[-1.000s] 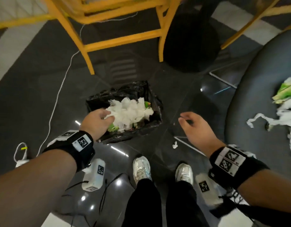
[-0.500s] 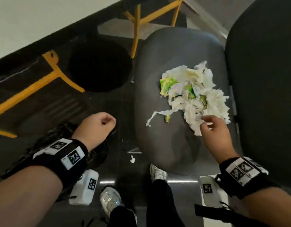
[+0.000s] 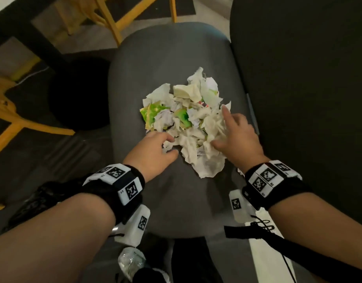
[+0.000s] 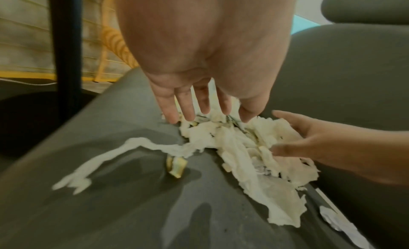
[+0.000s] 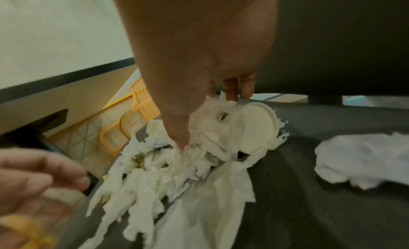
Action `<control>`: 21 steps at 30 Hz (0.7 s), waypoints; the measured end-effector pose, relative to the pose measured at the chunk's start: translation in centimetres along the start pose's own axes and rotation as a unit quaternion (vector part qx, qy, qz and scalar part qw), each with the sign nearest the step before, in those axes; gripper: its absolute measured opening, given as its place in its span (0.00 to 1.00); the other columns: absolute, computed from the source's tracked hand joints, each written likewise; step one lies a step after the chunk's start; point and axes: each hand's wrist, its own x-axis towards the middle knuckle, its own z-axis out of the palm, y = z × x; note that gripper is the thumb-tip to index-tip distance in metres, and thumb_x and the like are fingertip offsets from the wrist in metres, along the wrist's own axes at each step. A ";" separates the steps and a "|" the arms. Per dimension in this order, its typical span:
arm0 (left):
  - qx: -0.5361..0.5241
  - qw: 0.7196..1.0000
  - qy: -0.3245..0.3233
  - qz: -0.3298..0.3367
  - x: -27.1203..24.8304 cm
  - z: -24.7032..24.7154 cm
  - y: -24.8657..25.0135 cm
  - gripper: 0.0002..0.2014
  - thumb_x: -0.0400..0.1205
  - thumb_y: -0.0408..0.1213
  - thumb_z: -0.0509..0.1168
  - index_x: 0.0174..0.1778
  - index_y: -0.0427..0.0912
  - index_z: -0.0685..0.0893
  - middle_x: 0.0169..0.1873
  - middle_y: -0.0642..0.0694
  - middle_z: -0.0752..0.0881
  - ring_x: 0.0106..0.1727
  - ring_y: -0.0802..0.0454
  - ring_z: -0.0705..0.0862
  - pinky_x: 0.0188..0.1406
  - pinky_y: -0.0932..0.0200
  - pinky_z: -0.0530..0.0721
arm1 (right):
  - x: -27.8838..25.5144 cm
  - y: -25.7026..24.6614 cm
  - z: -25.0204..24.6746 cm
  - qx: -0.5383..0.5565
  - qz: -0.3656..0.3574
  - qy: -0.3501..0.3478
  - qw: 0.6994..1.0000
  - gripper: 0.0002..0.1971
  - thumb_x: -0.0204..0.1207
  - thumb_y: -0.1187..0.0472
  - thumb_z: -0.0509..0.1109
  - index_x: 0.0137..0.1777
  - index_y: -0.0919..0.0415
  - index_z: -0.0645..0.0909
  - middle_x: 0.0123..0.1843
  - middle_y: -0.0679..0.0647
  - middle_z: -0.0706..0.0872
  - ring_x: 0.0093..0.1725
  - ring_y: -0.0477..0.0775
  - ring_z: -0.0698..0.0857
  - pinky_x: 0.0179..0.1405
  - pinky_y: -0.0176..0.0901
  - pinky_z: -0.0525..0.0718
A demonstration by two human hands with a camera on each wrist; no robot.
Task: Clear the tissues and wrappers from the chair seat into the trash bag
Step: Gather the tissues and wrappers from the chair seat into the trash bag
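A heap of white tissues and green-and-yellow wrappers [image 3: 186,119] lies in the middle of the grey chair seat [image 3: 172,58]. My left hand [image 3: 169,146] reaches the heap's near left edge, its fingers straight and spread [image 4: 208,116], holding nothing. My right hand [image 3: 223,127] lies spread over the heap's right side, with the thumb pressed into the tissues [image 5: 182,144]. A long tissue strip [image 4: 110,156] and a small yellow wrapper [image 4: 177,167] lie apart on the left. A white round lid [image 5: 258,128] sits among the tissues. The black trash bag [image 3: 39,199] shows partly on the floor, lower left.
The dark chair back [image 3: 308,78] rises close on the right. A separate crumpled tissue [image 5: 365,158] lies by it. Yellow chair legs [image 3: 114,27] and a round black base [image 3: 80,92] stand on the floor to the left. My shoes [image 3: 133,262] are under the seat's front edge.
The view swung from the trash bag on the floor to the chair seat. Both hands moved onto the heap; the left hand, curled half a second ago, now has straight fingers.
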 end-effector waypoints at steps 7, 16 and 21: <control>0.078 0.997 0.023 0.003 3.3 2.1 2.6 0.31 0.78 0.48 0.71 0.77 0.52 0.71 0.76 0.47 0.67 0.75 0.41 0.71 0.72 0.47 0.76 | 1.3 1.6 -0.1 0.052 -0.079 0.026 0.995 0.17 0.75 0.54 0.67 0.64 0.49 0.81 0.56 0.53 0.79 0.56 0.60 0.78 0.55 0.55 0.81; 0.177 0.984 0.023 -0.026 6.8 3.9 3.3 0.39 0.80 0.50 0.70 0.85 0.54 0.58 0.79 0.42 0.65 0.78 0.35 0.67 0.72 0.38 0.75 | -1.0 2.3 -2.6 0.366 0.045 0.130 0.920 0.03 0.75 0.61 0.67 0.41 0.52 0.78 0.53 0.45 0.74 0.46 0.35 0.78 0.47 0.29 0.74; 0.138 0.989 0.057 -0.010 7.3 3.6 3.6 0.22 0.83 0.44 0.64 0.75 0.53 0.74 0.65 0.42 0.80 0.67 0.38 0.79 0.60 0.39 0.82 | -1.3 2.0 -2.9 0.440 0.046 0.133 0.887 0.06 0.73 0.63 0.69 0.40 0.56 0.74 0.35 0.43 0.76 0.31 0.37 0.73 0.29 0.30 0.73</control>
